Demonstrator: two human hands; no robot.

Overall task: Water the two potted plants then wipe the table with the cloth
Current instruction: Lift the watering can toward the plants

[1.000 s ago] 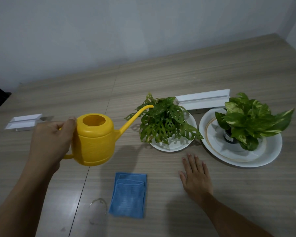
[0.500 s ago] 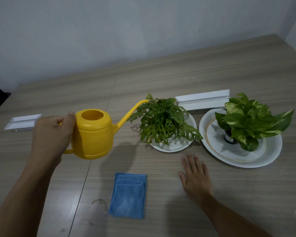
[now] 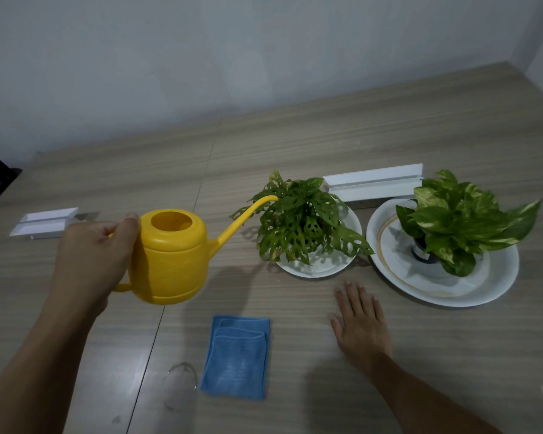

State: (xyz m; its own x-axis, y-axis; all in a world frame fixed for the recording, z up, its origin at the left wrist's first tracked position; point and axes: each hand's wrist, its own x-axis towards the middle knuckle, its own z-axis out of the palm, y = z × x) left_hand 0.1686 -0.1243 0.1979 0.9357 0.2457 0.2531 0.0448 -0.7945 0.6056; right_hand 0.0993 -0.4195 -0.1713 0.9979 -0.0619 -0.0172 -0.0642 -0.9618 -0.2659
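My left hand (image 3: 90, 258) grips the handle of a yellow watering can (image 3: 171, 256) held above the table, left of centre. Its spout tip reaches the left leaves of a holey-leaved plant (image 3: 301, 227) standing on a small white plate (image 3: 318, 267). To the right, a variegated plant (image 3: 461, 217) in a dark pot sits on a large white plate (image 3: 496, 286). A folded blue cloth (image 3: 237, 355) lies on the wooden table (image 3: 389, 136) in front of me. My right hand (image 3: 359, 324) rests flat, palm down, just right of the cloth.
A long white tray-like piece (image 3: 373, 184) lies behind the two plants, and a smaller one (image 3: 44, 222) lies at the far left. A wet ring mark (image 3: 182, 374) shows left of the cloth. A grey wall borders the table's far edge.
The watering can shifted slightly right, bringing the spout back to the holey-leaved plant's leaves. My right hand and the cloth stayed where they were.
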